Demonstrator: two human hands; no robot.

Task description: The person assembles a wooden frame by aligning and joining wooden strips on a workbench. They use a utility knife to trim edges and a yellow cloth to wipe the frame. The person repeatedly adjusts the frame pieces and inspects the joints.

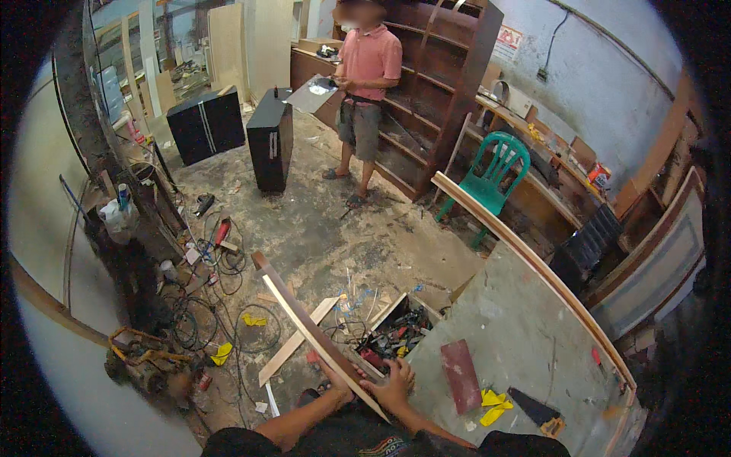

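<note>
A long narrow wooden board (316, 329), dark brown on its face and pale along one edge, slants up and away from my body. My left hand (340, 381) is closed around its lower part, with the palm beneath the pale edge. Close to the board's near end, on its right side, is my right hand (392, 387); its fingers are bent and apart, and a fingertip seems to touch the board. Beyond the right hand stands an open wooden box (440, 314) full of tools.
To the right, a grey tabletop (487, 320) carries a reddish-brown plate (461, 377), yellow gloves (495, 407), a handsaw (535, 411) and a long wooden strip (533, 270). Cables (221, 305) and a loose plank (297, 340) lie on the floor. A person (365, 84) stands near dark cabinets (270, 141).
</note>
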